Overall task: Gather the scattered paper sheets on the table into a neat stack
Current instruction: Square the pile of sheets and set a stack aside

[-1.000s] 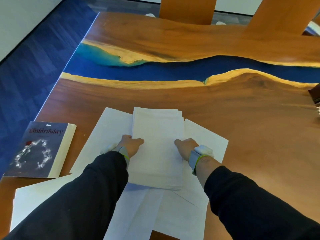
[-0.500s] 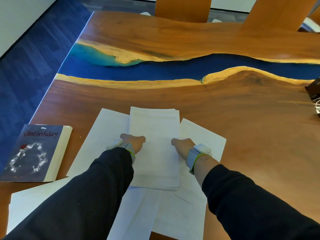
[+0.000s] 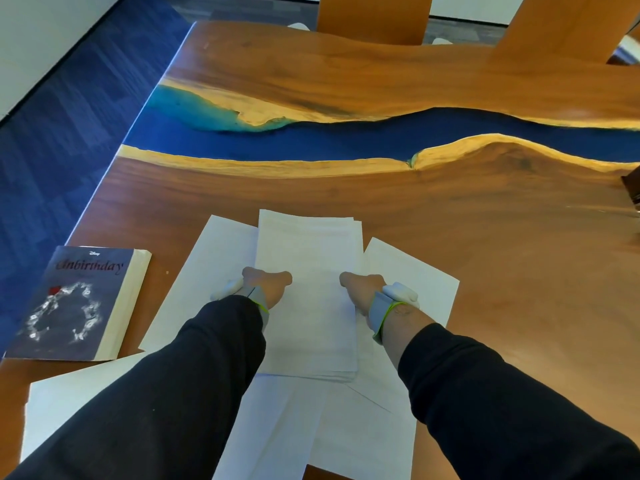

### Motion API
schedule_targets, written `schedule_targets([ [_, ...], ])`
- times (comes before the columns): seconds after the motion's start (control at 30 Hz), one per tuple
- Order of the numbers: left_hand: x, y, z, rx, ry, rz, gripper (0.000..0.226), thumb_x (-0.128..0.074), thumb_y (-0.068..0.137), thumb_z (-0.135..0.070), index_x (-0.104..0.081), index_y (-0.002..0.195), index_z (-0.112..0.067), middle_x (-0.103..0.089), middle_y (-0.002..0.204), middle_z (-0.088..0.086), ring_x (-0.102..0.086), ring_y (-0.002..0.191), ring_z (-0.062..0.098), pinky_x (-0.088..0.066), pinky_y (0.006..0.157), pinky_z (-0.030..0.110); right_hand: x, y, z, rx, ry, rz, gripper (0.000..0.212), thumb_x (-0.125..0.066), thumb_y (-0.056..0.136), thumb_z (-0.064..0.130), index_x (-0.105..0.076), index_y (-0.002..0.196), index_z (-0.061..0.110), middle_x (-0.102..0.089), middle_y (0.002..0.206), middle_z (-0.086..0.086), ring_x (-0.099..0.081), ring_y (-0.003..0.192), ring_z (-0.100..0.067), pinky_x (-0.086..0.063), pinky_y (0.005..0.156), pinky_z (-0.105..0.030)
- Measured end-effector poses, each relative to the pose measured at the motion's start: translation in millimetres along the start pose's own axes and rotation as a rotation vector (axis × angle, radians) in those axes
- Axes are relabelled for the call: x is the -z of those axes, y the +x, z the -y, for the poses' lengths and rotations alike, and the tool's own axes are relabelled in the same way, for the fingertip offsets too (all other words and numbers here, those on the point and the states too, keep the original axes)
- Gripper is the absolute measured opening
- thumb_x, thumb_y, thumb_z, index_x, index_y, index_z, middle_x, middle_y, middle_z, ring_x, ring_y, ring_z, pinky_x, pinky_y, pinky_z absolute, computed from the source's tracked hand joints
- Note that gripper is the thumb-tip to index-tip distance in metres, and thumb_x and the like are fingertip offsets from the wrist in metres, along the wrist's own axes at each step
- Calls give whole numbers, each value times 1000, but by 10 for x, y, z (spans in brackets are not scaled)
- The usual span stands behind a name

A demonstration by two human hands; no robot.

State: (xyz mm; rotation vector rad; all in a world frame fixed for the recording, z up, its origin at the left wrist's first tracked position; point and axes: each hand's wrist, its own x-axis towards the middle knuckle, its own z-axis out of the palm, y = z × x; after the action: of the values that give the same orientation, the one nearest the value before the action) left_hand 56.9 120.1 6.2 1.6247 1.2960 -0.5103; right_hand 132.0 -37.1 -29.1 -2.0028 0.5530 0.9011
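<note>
A stack of white paper sheets (image 3: 310, 292) lies in front of me on the wooden table (image 3: 502, 258). My left hand (image 3: 266, 284) grips the stack's left edge and my right hand (image 3: 362, 287) grips its right edge, thumbs on top. Loose sheets lie beneath and around the stack: one to the left (image 3: 211, 271), one to the right (image 3: 415, 271), others near me (image 3: 346, 427), and one at the lower left (image 3: 76, 400) partly hidden by my sleeve.
A paperback book (image 3: 79, 303) lies at the table's left edge. A blue resin strip (image 3: 346, 136) runs across the table. A dark object (image 3: 632, 188) sits at the right border. Two wooden chair backs (image 3: 374, 15) stand at the far side.
The stack's near edge, lifted a second ago, has come down flat onto the loose sheets. Both hands have kept their hold on its sides.
</note>
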Motion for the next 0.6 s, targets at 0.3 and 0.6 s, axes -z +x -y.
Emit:
schedule_targets([
  [0.3,-42,49,-35,20,-51,-5,46,-54,101,-24,-30,135,-3,-35,113,8,-36,103,25,-40,79,27,29,19,-34,47,-60,-32,36,-60,76,31,-59,101,4,-62,99,0,-59,85,-20,-35,58,-24],
  [0.6,-63,118,45,-64,25,35,57,-57,99,-22,-39,149,-1,-49,148,16,-50,132,34,-39,90,31,-8,32,-38,52,-63,-54,29,-62,69,38,-44,79,17,-53,78,5,-51,65,-14,-37,55,-23],
])
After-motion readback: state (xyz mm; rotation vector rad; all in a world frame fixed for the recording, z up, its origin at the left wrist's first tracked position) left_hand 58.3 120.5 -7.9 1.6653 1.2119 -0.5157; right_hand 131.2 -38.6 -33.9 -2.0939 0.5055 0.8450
